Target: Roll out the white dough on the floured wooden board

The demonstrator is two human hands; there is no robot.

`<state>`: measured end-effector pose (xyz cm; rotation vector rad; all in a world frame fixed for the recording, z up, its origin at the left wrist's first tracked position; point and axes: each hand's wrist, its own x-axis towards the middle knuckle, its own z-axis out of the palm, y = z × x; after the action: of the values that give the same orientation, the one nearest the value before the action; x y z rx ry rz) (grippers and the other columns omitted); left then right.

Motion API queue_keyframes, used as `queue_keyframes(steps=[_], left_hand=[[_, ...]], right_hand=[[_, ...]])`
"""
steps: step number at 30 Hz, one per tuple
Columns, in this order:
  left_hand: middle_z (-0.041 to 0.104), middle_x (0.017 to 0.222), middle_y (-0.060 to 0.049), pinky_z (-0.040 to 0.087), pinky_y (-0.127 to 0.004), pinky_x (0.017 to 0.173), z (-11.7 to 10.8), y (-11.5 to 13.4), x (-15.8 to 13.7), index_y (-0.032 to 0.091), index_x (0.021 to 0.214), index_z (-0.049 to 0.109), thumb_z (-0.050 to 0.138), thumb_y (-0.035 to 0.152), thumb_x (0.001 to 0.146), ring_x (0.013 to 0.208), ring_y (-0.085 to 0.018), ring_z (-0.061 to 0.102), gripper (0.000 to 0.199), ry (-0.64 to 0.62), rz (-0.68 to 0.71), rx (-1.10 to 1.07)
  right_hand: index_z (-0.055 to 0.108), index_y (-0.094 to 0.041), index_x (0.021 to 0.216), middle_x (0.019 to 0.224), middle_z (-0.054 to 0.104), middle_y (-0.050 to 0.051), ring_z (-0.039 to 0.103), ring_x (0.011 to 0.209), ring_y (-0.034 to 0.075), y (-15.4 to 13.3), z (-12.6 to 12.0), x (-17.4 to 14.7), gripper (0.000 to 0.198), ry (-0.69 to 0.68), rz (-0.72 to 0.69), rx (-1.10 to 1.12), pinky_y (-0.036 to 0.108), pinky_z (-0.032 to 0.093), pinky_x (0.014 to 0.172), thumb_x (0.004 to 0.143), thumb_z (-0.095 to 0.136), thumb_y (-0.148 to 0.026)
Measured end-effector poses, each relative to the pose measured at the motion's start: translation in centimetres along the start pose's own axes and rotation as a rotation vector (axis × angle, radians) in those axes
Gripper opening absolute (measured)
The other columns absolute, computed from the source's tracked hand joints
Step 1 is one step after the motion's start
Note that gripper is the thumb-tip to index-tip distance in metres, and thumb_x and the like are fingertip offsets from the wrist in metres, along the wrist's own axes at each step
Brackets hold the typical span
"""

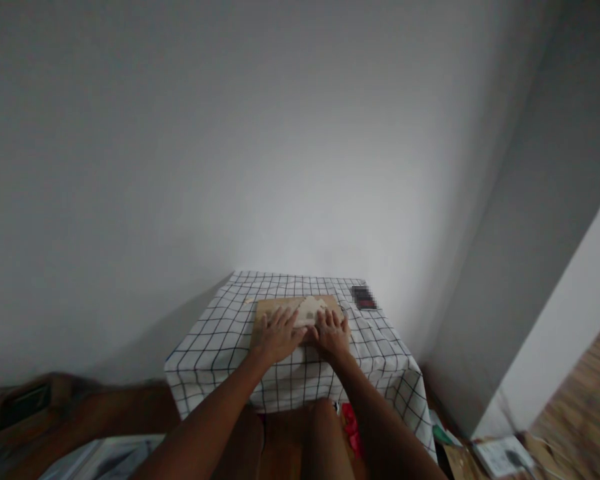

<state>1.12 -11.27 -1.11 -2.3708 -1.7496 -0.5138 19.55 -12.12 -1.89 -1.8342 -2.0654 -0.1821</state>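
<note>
A tan wooden board [270,305] lies near the middle of a small table, its near part hidden under my hands. On the board is a flat cream-coloured piece [310,308] with a jagged, notched edge. What it is made of is too small to tell. My left hand [281,335] rests palm down on the left half of the board, fingers spread. Over the right half lies my right hand [333,335], also palm down, its fingertips at the near right edge of the cream piece. The two thumbs come close together between the hands.
A black-and-white checked cloth [215,340] covers the table, which stands against a pale wall [300,167]. A dark pixelated object [363,297] sits at the back right. Below are a red item [351,427] and, on the right floor, a white box [503,455].
</note>
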Motion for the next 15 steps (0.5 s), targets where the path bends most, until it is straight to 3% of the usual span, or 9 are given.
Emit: queue_keyframes(steps=[6,10,15], left_hand=[[0.04,0.162,-0.008,0.015,-0.072,0.118,0.4,-1.2,3.6,0.03,0.153,0.046,0.03,0.06,0.101,0.151,-0.037,0.029,0.062,-0.097,-0.026,-0.052],[0.036,0.164,-0.005,0.01,-0.075,0.118,1.0,-1.7,6.0,0.034,0.153,0.045,0.029,0.063,0.1,0.154,-0.039,0.022,0.062,-0.063,-0.033,-0.062],[0.041,0.162,-0.008,0.006,-0.076,0.117,1.9,-2.2,9.1,0.032,0.148,0.053,0.03,0.062,0.1,0.153,-0.042,0.022,0.061,-0.03,-0.048,-0.023]], right_hand=[[0.04,-0.027,0.156,0.165,0.032,0.01,0.025,0.152,0.032,0.2,-0.2,2.9,0.059,-0.042,-0.006,-0.02,0.064,0.009,0.119,0.107,0.022,-0.055],[0.037,-0.03,0.157,0.167,0.027,0.008,0.018,0.154,0.031,0.6,-0.5,4.9,0.061,-0.111,-0.01,-0.001,0.065,0.011,0.119,0.106,0.018,-0.057],[0.04,-0.028,0.156,0.167,0.025,0.007,0.015,0.155,0.033,1.2,0.5,8.2,0.064,-0.118,-0.001,0.026,0.067,0.008,0.119,0.106,0.016,-0.06]])
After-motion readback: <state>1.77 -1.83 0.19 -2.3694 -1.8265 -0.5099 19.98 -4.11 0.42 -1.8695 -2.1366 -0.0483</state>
